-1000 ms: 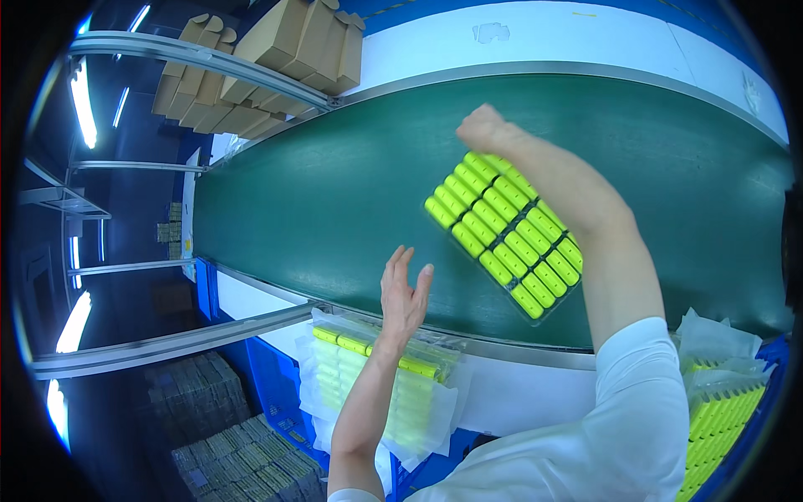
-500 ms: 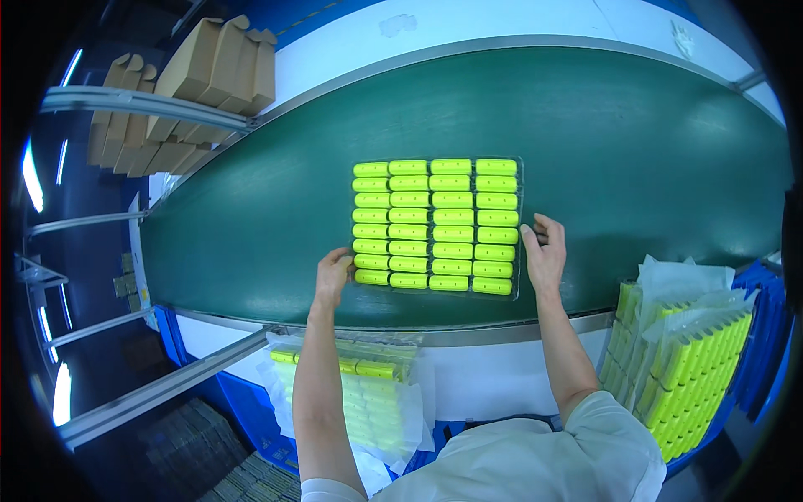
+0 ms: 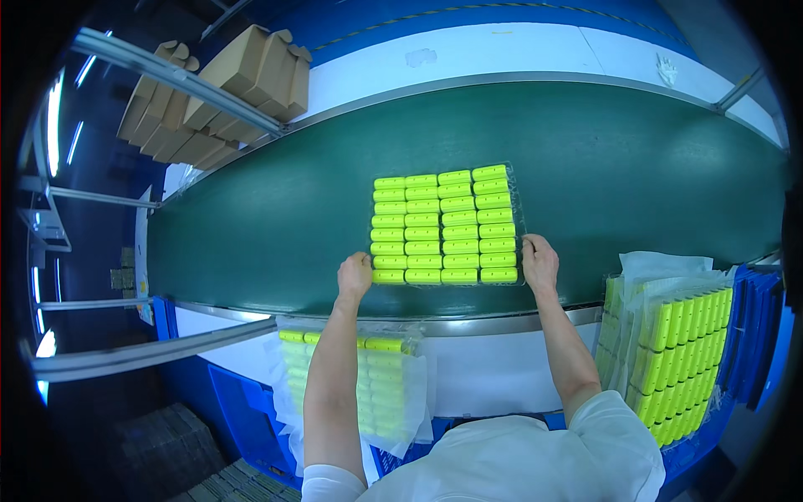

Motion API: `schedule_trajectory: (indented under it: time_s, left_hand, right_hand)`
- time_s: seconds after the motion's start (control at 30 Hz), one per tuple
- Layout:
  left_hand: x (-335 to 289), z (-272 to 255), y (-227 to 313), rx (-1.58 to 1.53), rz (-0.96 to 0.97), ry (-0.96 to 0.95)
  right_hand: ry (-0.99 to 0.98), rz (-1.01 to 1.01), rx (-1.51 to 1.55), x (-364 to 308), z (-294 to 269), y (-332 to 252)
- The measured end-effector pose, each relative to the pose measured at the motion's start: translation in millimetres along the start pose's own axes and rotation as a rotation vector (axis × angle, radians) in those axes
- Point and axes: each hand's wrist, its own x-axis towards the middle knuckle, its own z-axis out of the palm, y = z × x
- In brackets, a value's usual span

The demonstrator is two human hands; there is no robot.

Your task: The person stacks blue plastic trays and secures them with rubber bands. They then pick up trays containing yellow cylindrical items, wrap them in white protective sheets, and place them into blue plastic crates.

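A clear plastic tray (image 3: 517, 199) filled with rows of bright yellow-green oblong pieces (image 3: 423, 222) is in front of me, over the green surface. My left hand (image 3: 355, 275) grips the tray's near left corner, fingers closed on the rim. At the near part of the right edge, my right hand (image 3: 540, 263) is closed on the rim too, thumb and fingers pinched together. Whether the tray rests on the surface or is slightly raised, I cannot tell.
The green belt-like surface (image 3: 251, 226) stretches to both sides. Below right, more filled trays (image 3: 679, 351) stand on edge with white sheets in a blue bin. Similar pieces under translucent sheeting (image 3: 381, 389) sit near my left forearm. Cardboard boxes (image 3: 251, 79) stand far left, beyond a metal rail.
Both hands have closed on the tray's edges; the right fingers were apart before. The tray looks shorter front to back and slightly turned. The whole view has shifted.
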Motion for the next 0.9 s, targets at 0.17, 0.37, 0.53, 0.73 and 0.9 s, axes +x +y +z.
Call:
schedule_trajectory:
  time_s: [0.17,0.37,0.53,0.73,0.9]
  left_hand:
    - [-31,-43,9,-0.058,0.058,0.059]
    - [-85,-98,3,-0.137,0.079,0.165]
    - [-137,-106,-18,-0.140,0.148,0.243]
    - [-179,-100,-31,-0.108,0.219,0.331]
    - [-194,-93,-13,-0.118,0.233,0.409]
  right_hand:
    - [-0.008,-0.048,0.050,-17,-43,-29]
    - [-0.032,-0.105,0.158,-63,-96,-88]
    - [-0.070,-0.147,0.186,-101,-111,-82]
    - [-0.073,-0.252,0.261,-136,-99,-45]
    - [-0.092,-0.256,0.361,-135,-103,-20]
